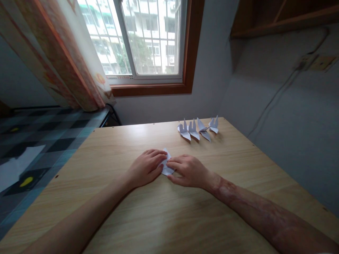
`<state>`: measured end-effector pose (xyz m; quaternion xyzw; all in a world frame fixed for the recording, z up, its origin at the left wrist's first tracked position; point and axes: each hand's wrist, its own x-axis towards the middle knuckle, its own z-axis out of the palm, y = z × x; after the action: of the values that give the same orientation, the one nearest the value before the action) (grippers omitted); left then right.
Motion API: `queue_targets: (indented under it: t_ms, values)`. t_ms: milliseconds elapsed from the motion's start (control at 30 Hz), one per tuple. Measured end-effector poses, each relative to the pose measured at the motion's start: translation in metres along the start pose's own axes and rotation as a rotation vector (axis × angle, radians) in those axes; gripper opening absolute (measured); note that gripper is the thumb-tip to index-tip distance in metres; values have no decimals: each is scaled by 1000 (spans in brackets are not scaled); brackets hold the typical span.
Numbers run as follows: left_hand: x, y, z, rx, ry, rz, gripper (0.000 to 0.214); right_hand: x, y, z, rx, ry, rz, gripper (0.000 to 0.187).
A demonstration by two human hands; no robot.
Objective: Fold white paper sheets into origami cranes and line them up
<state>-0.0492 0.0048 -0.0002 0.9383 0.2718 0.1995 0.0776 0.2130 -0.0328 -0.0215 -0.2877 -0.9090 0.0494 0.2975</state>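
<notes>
A small piece of folded white paper (167, 170) lies on the wooden table between my two hands. It narrows to a point at the far end and shows crease lines. My left hand (147, 167) holds its left edge, the fingers curved over the upper part and the thumb against the side. From the right, my right hand (188, 170) grips the paper with bent fingers on its surface and the thumb by the lower corner. The fingers cover part of both edges.
Several folded paper cranes (194, 131) stand in a row near the table's far right edge. White sheets (19, 165) lie on a checked bedspread (66, 143) to the left. The wooden table (159, 218) meets the wall at the back, below a barred window (156, 38).
</notes>
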Motion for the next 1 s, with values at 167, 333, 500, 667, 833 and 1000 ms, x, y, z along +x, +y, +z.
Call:
queue_targets:
  t_ms: [167,333,500,667,833,1000]
  values:
    - [1,8,-5,-111,10,71,27,1,2,-1,-15,7,-13,22]
    - [0,6,-3,-145,42,31,18,0,3,0,20,3,11,21]
    - [0,0,0,-175,31,10,30,1,7,3,94,36,62,20]
    - [-1,-5,4,-226,28,-65,25,1,11,5,266,66,213,19]
    - [-2,-5,6,-339,79,-145,24,2,12,6,359,75,292,27]
    - [-2,-3,4,-220,53,-74,26,3,13,7,260,72,233,12]
